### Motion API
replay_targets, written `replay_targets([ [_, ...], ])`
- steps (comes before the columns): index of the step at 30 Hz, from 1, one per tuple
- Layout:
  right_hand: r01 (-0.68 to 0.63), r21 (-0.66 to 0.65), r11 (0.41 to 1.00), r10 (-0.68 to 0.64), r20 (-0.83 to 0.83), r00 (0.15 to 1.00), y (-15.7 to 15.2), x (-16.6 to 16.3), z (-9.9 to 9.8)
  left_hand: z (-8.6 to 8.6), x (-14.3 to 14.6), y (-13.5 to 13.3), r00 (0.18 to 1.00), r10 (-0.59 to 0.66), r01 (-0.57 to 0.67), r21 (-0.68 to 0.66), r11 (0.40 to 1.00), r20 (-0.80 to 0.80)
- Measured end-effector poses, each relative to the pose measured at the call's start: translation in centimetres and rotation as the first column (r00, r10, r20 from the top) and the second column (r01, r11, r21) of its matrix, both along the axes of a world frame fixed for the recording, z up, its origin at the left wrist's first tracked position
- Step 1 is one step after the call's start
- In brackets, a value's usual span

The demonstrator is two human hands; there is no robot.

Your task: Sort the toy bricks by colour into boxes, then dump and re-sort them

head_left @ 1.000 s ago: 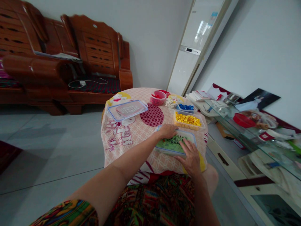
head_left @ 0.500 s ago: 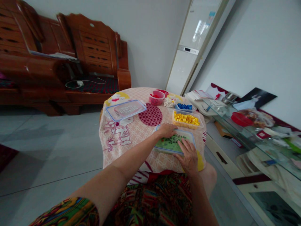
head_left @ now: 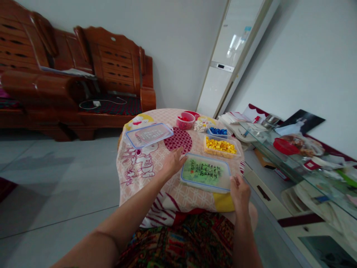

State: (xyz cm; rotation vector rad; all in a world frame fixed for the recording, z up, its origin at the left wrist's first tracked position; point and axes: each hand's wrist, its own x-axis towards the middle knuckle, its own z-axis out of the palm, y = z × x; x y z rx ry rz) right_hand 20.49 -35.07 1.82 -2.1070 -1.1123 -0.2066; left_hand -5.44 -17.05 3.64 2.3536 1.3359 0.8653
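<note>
A lidded plastic container (head_left: 206, 173) with a blue rim, green contents and black writing on its lid lies on the near right part of the round table. My left hand (head_left: 173, 163) is at its left end, thumb and fingers closed about the upper left corner. At the opposite end, my right hand (head_left: 240, 189) has its fingers curled onto the right edge. Just beyond stands an open clear box of yellow pieces (head_left: 221, 146). Farther back are a box of blue pieces (head_left: 219, 131), a pile of white pieces (head_left: 199, 126) and a round pink tub (head_left: 185, 121) holding red pieces.
A clear lid with a blue rim (head_left: 149, 136) rests on the patterned tablecloth (head_left: 164, 186) at the left. To the right runs a glass-topped cabinet (head_left: 279, 145) with a red bowl (head_left: 286, 146) and papers. A wooden sofa (head_left: 111, 74) stands behind on the left.
My hands have moved apart from the top of the lidded container to its two ends, the left one leftward, the right one rightward. The container's lid is now fully uncovered.
</note>
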Motion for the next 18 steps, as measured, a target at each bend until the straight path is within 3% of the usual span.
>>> replay_targets([
  [4, -0.019, -0.136, 0.99, 0.026, 0.046, 0.999, 0.6, 0.4, 0.4, 0.7, -0.7, -1.3, 0.996, -0.027, 0.017, -0.111, 0.994, -0.091],
  [10, 0.03, -0.312, 0.95, 0.028, 0.178, 0.984, 1.8, -0.8, 1.6, 2.5, 0.6, -2.8, 0.957, 0.01, -0.054, -0.144, 0.988, -0.289],
  [14, 0.075, -0.39, 0.918, 0.011, 0.214, 0.977, 2.3, -1.4, 2.4, 2.3, 0.7, -2.9, 0.951, 0.018, -0.058, -0.12, 0.991, -0.307],
  [18, 0.0, -0.407, 0.913, 0.096, 0.215, 0.972, 2.3, -1.2, 2.8, 2.1, 0.8, -2.7, 0.94, -0.025, -0.023, -0.137, 0.99, -0.341],
])
